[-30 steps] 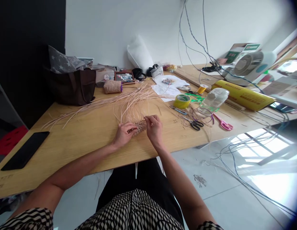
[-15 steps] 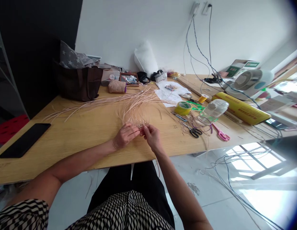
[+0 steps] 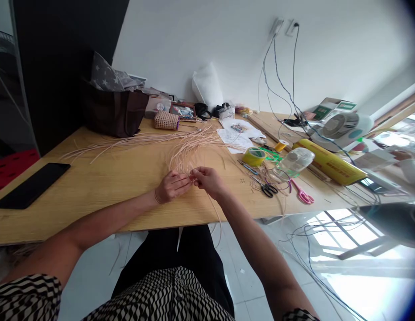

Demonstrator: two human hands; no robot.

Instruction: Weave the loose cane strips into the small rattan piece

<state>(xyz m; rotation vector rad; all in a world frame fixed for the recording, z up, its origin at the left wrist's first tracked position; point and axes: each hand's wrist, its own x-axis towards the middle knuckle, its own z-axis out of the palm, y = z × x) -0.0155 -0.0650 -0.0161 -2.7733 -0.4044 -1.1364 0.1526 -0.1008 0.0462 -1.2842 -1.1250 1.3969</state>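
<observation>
Close together over the wooden table, both my hands work at the near end of a bundle of thin, pale pink strands (image 3: 185,151). My left hand (image 3: 173,186) is closed on the strands, its fingers pointing right. My right hand (image 3: 207,179) pinches at the same spot, thumb and forefinger touching the left fingertips. One loose strand (image 3: 218,217) hangs from below my right hand over the table's front edge. The fingers hide the gripped ends. Behind the bundle lies a small woven pouch (image 3: 166,121) of similar colour.
A black tablet-like slab (image 3: 31,185) lies at left, with a dark bag (image 3: 117,111) behind it. Rightward are yellow tape (image 3: 253,157), black scissors (image 3: 269,190), pink scissors (image 3: 304,195), a clear plastic container (image 3: 297,160), a yellow box (image 3: 329,161) and a white fan (image 3: 341,127).
My right hand has turned and moved slightly up and left, close against my left fingers. The hanging strand shows longer below it. The whole view has shifted a little.
</observation>
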